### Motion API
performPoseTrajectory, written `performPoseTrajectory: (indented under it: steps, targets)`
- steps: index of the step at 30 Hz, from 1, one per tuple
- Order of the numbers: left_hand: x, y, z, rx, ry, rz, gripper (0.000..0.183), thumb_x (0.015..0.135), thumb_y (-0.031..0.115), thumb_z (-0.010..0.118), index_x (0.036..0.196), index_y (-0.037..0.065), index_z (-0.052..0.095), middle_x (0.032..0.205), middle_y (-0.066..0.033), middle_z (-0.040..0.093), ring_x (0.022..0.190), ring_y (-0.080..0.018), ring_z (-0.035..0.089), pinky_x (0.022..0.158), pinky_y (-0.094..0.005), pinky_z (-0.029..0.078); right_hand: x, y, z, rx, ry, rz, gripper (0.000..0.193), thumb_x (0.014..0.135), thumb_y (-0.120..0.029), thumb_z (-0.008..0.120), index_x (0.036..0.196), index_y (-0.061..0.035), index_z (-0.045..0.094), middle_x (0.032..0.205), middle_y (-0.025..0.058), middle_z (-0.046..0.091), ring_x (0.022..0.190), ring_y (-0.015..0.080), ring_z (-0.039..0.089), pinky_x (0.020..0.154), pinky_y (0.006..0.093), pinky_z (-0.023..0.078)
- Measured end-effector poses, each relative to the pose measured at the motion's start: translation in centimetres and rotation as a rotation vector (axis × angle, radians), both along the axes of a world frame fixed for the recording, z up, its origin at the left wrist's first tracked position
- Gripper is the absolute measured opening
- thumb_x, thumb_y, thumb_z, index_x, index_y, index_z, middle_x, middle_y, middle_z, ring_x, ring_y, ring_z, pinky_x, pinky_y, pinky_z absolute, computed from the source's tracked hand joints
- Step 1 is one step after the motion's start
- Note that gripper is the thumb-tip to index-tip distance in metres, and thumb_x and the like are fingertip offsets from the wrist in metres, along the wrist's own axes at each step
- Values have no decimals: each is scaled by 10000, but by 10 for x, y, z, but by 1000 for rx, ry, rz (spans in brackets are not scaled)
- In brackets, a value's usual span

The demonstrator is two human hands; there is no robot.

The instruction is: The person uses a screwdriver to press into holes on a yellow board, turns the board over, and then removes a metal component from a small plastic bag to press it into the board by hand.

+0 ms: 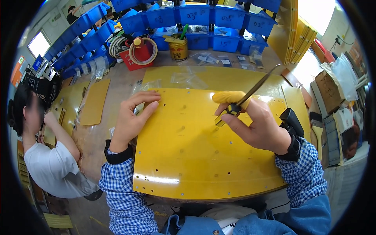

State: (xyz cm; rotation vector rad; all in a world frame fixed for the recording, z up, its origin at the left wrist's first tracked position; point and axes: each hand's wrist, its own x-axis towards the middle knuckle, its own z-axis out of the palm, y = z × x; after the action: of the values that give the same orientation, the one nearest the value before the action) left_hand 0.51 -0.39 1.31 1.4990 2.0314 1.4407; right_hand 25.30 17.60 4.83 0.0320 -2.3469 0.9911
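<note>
A large glossy yellow panel, dotted with small holes and metal studs, lies in front of me. My left hand rests at its upper left edge, thumb and index finger stretched apart over the surface, nothing held. Above the panel's right half, my right hand is closed around the black-and-yellow handle of a file-like tool. Its long dark metal blade tapers to a point, aimed up and to the right, away from the panel. A yellow cover sheathes the index finger.
Blue bins line the back. Before them stand a red box with tape rolls and a gold can of tools. Small plastic bags lie nearby. A person works at left. A brush lies at right.
</note>
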Motion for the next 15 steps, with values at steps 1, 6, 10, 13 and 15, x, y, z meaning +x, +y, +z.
performPoseTrajectory:
  steps: [1,6,10,13,15]
  targets:
    - [0,0,1,2,4,-8,169,880,85,660,997,-22,719,1090,-130,704,1104,-253,636,971,-335,459,1,0,1,38,-33,-4,300,894,-78,676,1167,10,589,788,118,644,661,252,632,589,341,492]
    - [1,-1,3,-1,0,3,170,880,87,662,999,-18,721,1093,-130,704,1109,-256,635,974,-340,459,2,-1,5,12,-5,2,296,898,-60,661,1178,9,592,805,114,651,678,244,649,606,334,509]
    - [0,-1,3,-6,2,-7,169,879,85,662,1000,-15,724,1096,-130,703,1112,-259,634,975,-343,459,2,0,4,37,7,34,310,900,-52,653,1197,1,587,831,103,660,681,227,653,612,325,514]
    - [0,-2,2,0,-2,0,168,881,87,662,997,-16,724,1096,-130,703,1111,-259,634,974,-342,459,2,0,2,127,-156,-1,309,899,-49,651,1197,0,589,834,107,666,681,238,652,618,327,518]
    - [-1,1,1,5,-5,-6,167,881,88,663,996,-17,724,1097,-131,703,1110,-261,634,974,-342,459,1,-2,5,20,20,0,301,898,-57,656,1187,0,593,802,125,662,683,276,648,616,342,517]
